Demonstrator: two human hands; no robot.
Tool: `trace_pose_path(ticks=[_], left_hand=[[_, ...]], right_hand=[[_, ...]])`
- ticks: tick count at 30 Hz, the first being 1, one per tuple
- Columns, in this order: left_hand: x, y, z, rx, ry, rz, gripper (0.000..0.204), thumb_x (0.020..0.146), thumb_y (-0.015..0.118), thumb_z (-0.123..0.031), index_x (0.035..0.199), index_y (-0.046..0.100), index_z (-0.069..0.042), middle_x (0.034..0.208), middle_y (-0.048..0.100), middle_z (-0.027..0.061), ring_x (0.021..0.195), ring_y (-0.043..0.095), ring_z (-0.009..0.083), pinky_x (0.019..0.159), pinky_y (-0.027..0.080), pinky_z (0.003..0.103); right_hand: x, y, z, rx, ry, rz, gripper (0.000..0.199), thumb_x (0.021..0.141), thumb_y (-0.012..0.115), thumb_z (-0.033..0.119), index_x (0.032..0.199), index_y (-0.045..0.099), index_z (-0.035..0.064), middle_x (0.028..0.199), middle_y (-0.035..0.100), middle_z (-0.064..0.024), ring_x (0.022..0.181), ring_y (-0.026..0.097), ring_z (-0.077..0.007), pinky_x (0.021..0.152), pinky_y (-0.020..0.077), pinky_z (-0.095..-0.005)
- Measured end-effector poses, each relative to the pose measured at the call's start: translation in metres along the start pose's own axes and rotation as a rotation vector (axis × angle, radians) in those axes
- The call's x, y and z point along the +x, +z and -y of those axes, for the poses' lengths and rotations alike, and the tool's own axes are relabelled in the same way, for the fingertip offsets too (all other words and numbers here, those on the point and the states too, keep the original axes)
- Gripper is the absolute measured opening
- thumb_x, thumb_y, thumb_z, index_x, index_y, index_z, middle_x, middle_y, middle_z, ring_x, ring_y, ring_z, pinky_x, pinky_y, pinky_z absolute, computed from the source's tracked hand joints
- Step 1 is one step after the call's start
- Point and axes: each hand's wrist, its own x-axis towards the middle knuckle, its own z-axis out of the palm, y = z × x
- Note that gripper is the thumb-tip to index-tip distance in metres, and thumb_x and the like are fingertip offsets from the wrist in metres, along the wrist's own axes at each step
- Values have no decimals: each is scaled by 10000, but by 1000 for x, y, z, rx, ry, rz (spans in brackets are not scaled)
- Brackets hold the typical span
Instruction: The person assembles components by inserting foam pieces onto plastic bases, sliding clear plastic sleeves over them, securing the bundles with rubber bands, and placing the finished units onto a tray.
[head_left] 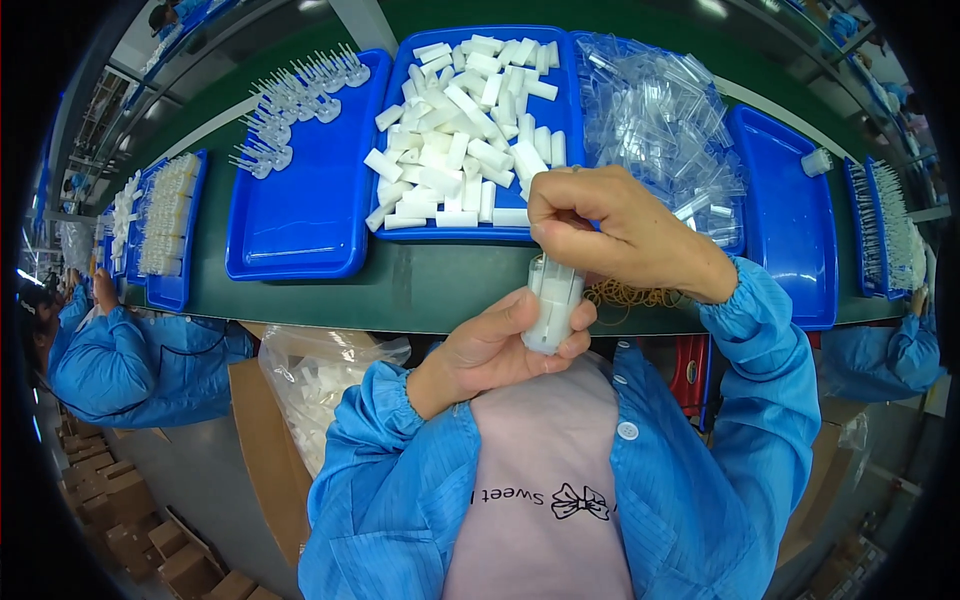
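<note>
In front of my chest, my left hand (500, 340) is closed round a short translucent white cylinder-shaped part (553, 308), held upright with fingers and thumb on its sides. Right above it, my right hand (620, 222) is closed with its fingertips pinched together at the part's top end. What those fingertips pinch is hidden. Tan rubber bands (632, 297) lie in a loose heap on the table edge below my right wrist.
A blue tray (400, 105) of white foam-like blocks (460, 130) lies ahead. Clear plastic sleeves (655, 120) pile up to its right. Farther right, another tray (790, 240) holds one clear part (816, 162). Stemmed clear parts (290, 105) line the left tray (300, 225). Co-workers (135, 360) sit at both sides.
</note>
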Motion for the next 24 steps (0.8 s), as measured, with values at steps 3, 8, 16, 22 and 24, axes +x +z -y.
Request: trace_pose_path(ticks=[3,8,16,22,24], left_hand=[[1,3,-1,31,3,-1,574,853,679,-304,1279,384,-57,1089,507,108,913,523,207,673,463,278],[0,5,3,57,14,2,533,868,655,-316,1266,408,-61,1088,522,100,922,534,197,724,469,279],[2,6,-7,116,239,-211,551,942,498,-430,1364,377,-97,1145,557,67,985,562,188,831,482,351],[2,6,-10,182,220,-169,581,982,294,-513,1323,408,-56,1160,557,91,1042,568,220,879,464,371],[4,12,-8,165,230,-230,583,984,284,-511,1314,412,-48,1160,557,97,1043,568,225,888,461,369]], right_hand=[[-1,-2,-1,64,68,41,143,832,540,140,743,512,30,636,509,-49,570,474,-142,522,376,-296],[-6,4,-2,130,148,29,158,834,561,167,765,539,27,661,519,-55,592,473,-135,540,379,-301],[-28,12,9,-242,-56,-129,666,712,730,179,1313,470,60,1305,448,-174,1153,469,-323,868,467,-360],[-33,28,9,-408,-85,-137,1053,535,851,163,1424,299,42,1412,353,-199,1307,351,-382,1051,340,-435],[-33,30,5,-375,-87,-141,1057,525,851,151,1422,303,40,1403,368,-198,1298,365,-376,1048,340,-436]])
